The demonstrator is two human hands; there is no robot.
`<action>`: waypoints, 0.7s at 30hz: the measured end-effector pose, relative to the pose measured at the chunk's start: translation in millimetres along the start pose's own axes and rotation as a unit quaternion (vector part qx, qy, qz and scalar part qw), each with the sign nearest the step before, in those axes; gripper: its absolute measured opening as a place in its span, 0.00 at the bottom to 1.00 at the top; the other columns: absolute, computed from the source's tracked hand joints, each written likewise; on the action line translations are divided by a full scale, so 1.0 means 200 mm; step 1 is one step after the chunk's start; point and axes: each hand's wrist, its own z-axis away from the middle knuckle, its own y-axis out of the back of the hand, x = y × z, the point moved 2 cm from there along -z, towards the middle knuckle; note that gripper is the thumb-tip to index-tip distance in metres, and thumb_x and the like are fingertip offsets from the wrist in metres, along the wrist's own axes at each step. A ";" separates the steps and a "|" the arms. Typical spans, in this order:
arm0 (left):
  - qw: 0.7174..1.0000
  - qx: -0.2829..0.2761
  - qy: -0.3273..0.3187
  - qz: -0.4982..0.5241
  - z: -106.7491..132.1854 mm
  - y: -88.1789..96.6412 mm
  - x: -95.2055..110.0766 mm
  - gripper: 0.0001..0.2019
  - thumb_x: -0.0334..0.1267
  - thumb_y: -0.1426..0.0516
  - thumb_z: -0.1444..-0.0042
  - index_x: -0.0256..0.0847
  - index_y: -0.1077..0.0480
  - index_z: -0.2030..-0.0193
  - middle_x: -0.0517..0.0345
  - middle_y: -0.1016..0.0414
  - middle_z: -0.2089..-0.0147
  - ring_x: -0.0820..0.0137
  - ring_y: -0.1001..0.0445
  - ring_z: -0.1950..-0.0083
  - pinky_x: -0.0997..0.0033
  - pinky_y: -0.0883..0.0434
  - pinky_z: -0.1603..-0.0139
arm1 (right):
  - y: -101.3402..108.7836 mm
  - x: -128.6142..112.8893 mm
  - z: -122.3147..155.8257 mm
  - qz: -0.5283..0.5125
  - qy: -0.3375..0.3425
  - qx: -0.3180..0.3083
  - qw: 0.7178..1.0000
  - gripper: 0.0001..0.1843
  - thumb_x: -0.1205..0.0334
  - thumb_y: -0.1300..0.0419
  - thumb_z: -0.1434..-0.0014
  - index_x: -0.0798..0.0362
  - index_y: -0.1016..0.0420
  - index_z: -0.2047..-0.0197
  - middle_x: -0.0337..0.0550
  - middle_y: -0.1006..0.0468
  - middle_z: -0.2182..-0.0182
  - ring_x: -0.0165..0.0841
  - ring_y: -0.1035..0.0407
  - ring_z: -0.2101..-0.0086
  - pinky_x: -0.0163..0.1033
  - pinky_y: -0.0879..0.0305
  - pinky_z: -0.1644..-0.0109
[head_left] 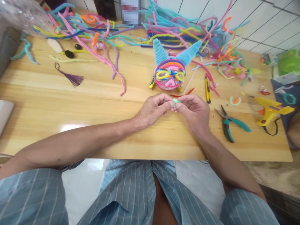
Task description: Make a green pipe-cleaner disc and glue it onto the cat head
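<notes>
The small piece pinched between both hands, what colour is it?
Light green; the small piece shows in the head view.

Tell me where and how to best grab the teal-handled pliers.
Likely around both handles, bringing the right hand in from the near right side. The pliers lie flat, handles spread toward you and rightward, while the pointed jaws face away to the left.

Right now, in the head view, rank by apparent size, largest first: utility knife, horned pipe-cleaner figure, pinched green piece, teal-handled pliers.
Horned pipe-cleaner figure
Teal-handled pliers
Utility knife
Pinched green piece
</notes>
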 end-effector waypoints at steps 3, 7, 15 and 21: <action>1.000 0.001 -0.003 0.001 0.00 0.00 0.00 0.22 0.58 0.31 0.39 0.39 0.26 0.65 0.54 0.18 0.65 0.73 0.24 0.66 0.73 0.30 0.67 | 0.00 -0.01 0.01 -0.003 0.000 -0.004 1.000 0.16 0.49 0.20 0.44 0.46 0.18 0.61 0.35 0.14 0.71 0.31 0.20 0.71 0.40 0.20 0.63; 1.000 0.004 -0.006 0.014 0.00 0.00 -0.01 0.24 0.59 0.30 0.41 0.38 0.25 0.65 0.55 0.18 0.66 0.74 0.25 0.67 0.73 0.30 0.67 | 0.00 -0.01 0.01 0.001 0.007 0.001 1.000 0.18 0.46 0.21 0.44 0.47 0.19 0.61 0.36 0.15 0.71 0.32 0.20 0.71 0.40 0.20 0.64; 0.999 0.017 0.000 0.032 0.01 -0.01 -0.02 0.26 0.61 0.27 0.47 0.37 0.20 0.61 0.53 0.15 0.62 0.73 0.25 0.66 0.73 0.30 0.66 | -0.01 0.02 0.00 -0.025 0.020 0.057 0.998 0.12 0.54 0.22 0.46 0.46 0.19 0.62 0.34 0.16 0.69 0.30 0.22 0.69 0.38 0.21 0.65; 0.999 0.033 -0.005 0.025 0.01 -0.01 -0.02 0.22 0.58 0.29 0.43 0.38 0.18 0.62 0.54 0.15 0.63 0.73 0.26 0.67 0.72 0.31 0.67 | -0.02 0.03 0.01 -0.038 0.017 0.057 0.998 0.12 0.55 0.23 0.46 0.45 0.19 0.62 0.34 0.16 0.69 0.30 0.23 0.71 0.40 0.20 0.63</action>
